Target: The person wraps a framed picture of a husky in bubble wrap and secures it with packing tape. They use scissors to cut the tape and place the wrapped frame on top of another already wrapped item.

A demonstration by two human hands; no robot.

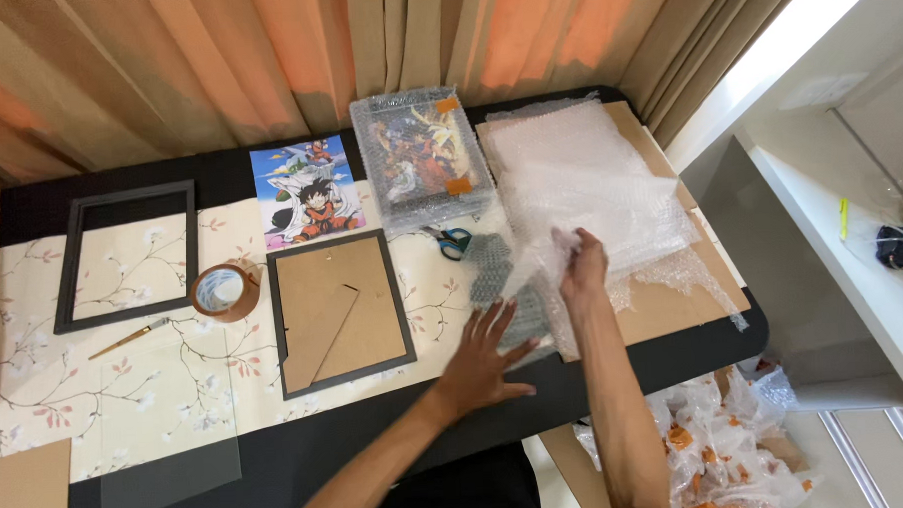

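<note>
**Curtained worktop, hands on bubble wrap**

Striped orange-beige curtains hang behind a black worktop (675, 361) w/ a floral-print covering over its left and middle part.

Right hand (582, 264): grip pinched shut on the edge of a bubble wrap sheet (589, 174), lifting that edge a bit. Sheet sits on top of flat brown cardboard (674, 311) at the right end of the worktop, spread wide, crumpled.

Left hand (480, 363): fingers spread, palm down, grip released, pressing flat on a smaller grey bubble wrap piece (508, 282) just left of the big sheet.

Nearby:
- Scissors (449, 241), blue handles, just behind the grey piece.
- Wrapped picture (423, 160), cartoon art under bubble wrap, taped w/ orange-brown bits, at the rear centre.
- Cartoon poster (309, 191) lying flat, left of the wrapped one.
- Frame back (338, 310), dark rim, brown board w/ stand flap, face down, centre.
- Brown tape roll (225, 291) between the frame back and an empty black frame (126, 255) at left.
- Thin brush (129, 338) in front of the empty frame.
- Clear pane (169, 474) at the near edge, left.
- Plastic-wrapped packs (718, 445) on the floor, right of the forearm.
</note>
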